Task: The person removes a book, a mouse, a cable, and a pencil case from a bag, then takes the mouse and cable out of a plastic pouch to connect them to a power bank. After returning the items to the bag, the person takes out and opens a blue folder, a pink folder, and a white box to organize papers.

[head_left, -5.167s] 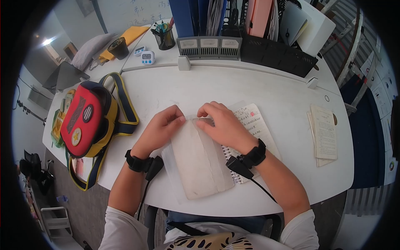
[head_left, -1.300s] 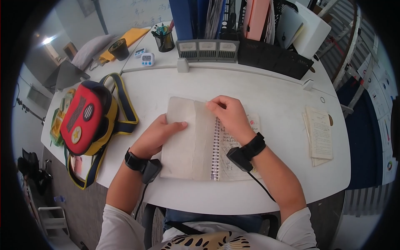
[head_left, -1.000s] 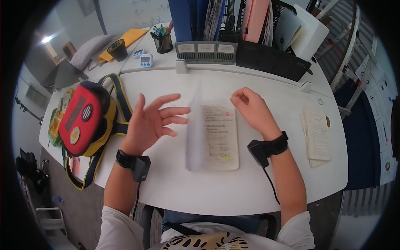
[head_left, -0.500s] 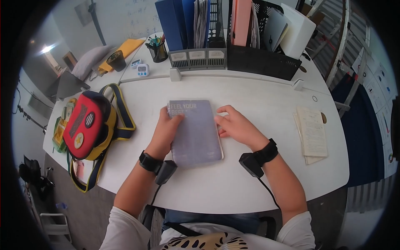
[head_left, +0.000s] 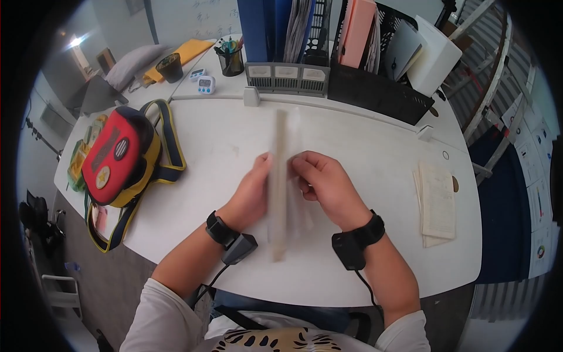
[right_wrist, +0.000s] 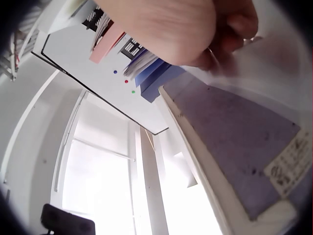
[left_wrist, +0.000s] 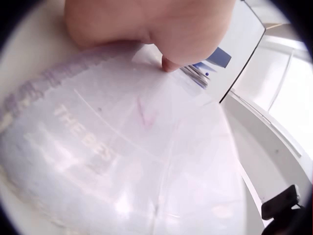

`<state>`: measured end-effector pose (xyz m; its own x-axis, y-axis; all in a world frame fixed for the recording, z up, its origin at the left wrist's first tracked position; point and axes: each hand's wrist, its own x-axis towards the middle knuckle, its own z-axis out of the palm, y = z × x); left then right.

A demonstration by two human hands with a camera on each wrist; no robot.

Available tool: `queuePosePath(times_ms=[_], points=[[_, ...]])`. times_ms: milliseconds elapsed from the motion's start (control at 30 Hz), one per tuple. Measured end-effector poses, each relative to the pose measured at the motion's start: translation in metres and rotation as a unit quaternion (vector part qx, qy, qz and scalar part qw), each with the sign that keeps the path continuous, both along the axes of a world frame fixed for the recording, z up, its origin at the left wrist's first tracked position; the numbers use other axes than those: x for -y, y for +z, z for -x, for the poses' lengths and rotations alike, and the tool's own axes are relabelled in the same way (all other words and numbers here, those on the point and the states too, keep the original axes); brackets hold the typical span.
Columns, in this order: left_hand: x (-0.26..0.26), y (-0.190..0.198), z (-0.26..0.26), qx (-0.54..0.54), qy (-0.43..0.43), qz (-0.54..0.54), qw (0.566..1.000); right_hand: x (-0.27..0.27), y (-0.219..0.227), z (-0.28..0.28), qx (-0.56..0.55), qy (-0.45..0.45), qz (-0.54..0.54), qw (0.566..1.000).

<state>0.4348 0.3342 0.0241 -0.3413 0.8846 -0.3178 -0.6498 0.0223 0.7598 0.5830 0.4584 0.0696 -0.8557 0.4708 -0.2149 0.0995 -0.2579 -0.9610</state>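
Observation:
A notebook (head_left: 278,193), blurred, is tilted up edge-on between both hands above the white desk. My left hand (head_left: 252,190) grips its left side, some fingers hidden. On the other side my right hand (head_left: 328,188) pinches a clear plastic sheet (head_left: 301,208) with curled fingers. The left wrist view has the lilac cover (left_wrist: 132,147) with printed letters under clear plastic, and my left hand (left_wrist: 151,22) at its edge. In the right wrist view, my right hand (right_wrist: 181,29) is beside the purple cover (right_wrist: 230,132), which bears a pale printed label (right_wrist: 288,169).
A red and yellow backpack (head_left: 114,155) lies at the left. Thin paper booklets (head_left: 438,205) lie at the right. Along the back stand a pen cup (head_left: 230,60), a small timer (head_left: 206,85), grey trays (head_left: 287,86) and a black file holder (head_left: 375,94) with folders.
The notebook was open, then was closed with its lilac cover facing up, and is now turned edge-on. My right hand has moved from beside it to pinching the clear plastic.

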Motion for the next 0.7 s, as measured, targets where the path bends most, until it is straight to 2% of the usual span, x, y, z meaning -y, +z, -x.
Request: queuePosePath(times_ms=[33,67,133,167,267,333,367,400,433,467,500,533,567,600,633,667,700], points=[[0.012,-0.015,0.01,-0.124,-0.098,0.004,0.987,0.01,0.005,0.002,-0.017,-0.022,-0.001,1.0],[0.026,-0.014,0.014,-0.122,-0.096,0.004,0.988,0.011,0.005,0.002,-0.015,-0.02,0.0,1.0],[0.047,-0.005,0.018,0.061,-0.094,0.058,0.992,0.01,0.003,0.001,-0.016,-0.01,-0.116,0.993],[0.048,-0.008,0.021,0.061,-0.091,0.056,0.992,0.005,0.002,-0.001,-0.027,-0.012,-0.089,0.996],[0.04,-0.014,0.038,0.053,-0.046,0.049,0.996,-0.027,0.015,-0.016,-0.008,0.005,-0.104,0.995],[0.025,-0.006,0.058,0.07,-0.091,-0.061,0.992,-0.049,0.025,-0.033,0.097,0.019,-0.219,0.971],[0.02,0.003,0.068,0.071,-0.089,-0.064,0.991,-0.06,0.023,-0.04,0.146,0.025,-0.291,0.945],[0.017,0.014,0.078,0.056,-0.054,-0.03,0.996,-0.065,0.02,-0.044,0.148,0.027,-0.293,0.944],[0.017,0.02,0.086,0.041,-0.021,0.004,0.999,-0.067,0.018,-0.047,0.254,0.034,-0.347,0.902],[0.018,0.015,0.095,0.042,-0.021,0.002,0.999,-0.069,0.015,-0.049,0.356,0.04,-0.395,0.846],[0.019,0.006,0.106,0.019,-0.052,-0.004,0.998,-0.072,0.013,-0.048,0.397,0.074,-0.406,0.819],[0.018,-0.003,0.114,-0.004,-0.084,-0.008,0.996,-0.071,0.009,-0.047,0.398,0.073,-0.407,0.819],[0.019,-0.007,0.113,-0.089,-0.08,-0.002,0.993,-0.064,0.003,-0.045,0.389,0.017,-0.5,0.774],[0.021,-0.009,0.11,-0.087,-0.081,-0.002,0.993,-0.056,-0.001,-0.042,0.375,-0.038,-0.586,0.717],[0.022,0.001,0.101,-0.23,-0.053,0.055,0.97,-0.049,-0.003,-0.038,0.346,-0.079,-0.619,0.701],[0.022,0.007,0.095,-0.367,-0.024,0.109,0.924,-0.039,-0.002,-0.034,0.348,-0.079,-0.618,0.701],[0.02,0.006,0.093,-0.365,-0.026,0.11,0.924,-0.029,0.002,-0.029,0.31,-0.09,-0.638,0.699]])
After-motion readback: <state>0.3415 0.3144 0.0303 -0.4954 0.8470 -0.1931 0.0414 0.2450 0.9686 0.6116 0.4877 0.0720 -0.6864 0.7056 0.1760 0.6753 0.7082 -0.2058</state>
